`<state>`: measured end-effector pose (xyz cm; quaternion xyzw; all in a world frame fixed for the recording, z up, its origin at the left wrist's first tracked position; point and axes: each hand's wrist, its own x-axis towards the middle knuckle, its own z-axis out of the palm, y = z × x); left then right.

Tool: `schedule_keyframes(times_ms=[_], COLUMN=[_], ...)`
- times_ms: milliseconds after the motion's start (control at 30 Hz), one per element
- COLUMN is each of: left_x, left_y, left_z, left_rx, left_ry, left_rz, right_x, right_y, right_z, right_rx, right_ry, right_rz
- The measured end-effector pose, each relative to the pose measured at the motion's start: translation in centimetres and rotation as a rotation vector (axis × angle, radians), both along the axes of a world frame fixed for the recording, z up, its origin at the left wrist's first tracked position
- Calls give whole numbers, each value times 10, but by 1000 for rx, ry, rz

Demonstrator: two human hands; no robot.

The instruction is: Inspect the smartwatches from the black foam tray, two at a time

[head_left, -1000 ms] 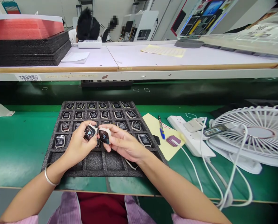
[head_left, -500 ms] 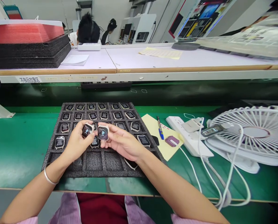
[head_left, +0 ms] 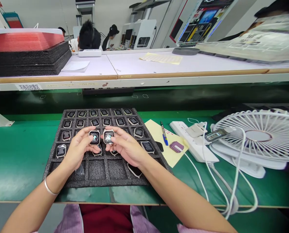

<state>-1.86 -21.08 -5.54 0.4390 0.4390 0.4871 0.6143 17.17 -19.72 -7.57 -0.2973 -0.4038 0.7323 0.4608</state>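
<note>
My left hand (head_left: 79,147) grips a smartwatch body (head_left: 94,137) without a strap, its screen lit and facing me. A second smartwatch body (head_left: 109,136), also lit, is held in my right hand (head_left: 126,145), with the thumb over its lower right edge. The two watches are side by side, a small gap between them. Beneath both hands lies a black foam tray (head_left: 97,170) with square compartments. Several more watch bodies, such as one at the left (head_left: 61,150), sit in its back rows. In the front row, one dark-screened watch (head_left: 134,170) leans at the right, partly behind my right forearm.
Right of the tray are a yellow paper (head_left: 172,158), a blue marker (head_left: 164,134), a purple charging puck (head_left: 176,147), a white power strip (head_left: 195,142) with cables and a white fan (head_left: 258,136). A raised shelf (head_left: 144,76) crosses behind, carrying stacked foam (head_left: 25,58). People sit beyond.
The left watch has turned to face me more squarely, and the watches are slightly farther apart. My right thumb has moved onto the right watch's screen edge. The whole view has shifted slightly.
</note>
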Motion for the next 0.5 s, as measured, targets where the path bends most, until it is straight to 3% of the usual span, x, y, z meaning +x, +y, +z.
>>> schedule_keyframes(times_ms=[200, 500], left_x=[1, 2], left_y=[-1, -2], left_z=[0, -2], left_rx=[29, 41], left_ry=[41, 52], left_rz=[-7, -34], right_x=[-2, -2], right_y=[-3, -4], right_z=[-3, -4], right_rx=[114, 167], right_ry=[-51, -86], right_rz=[13, 7])
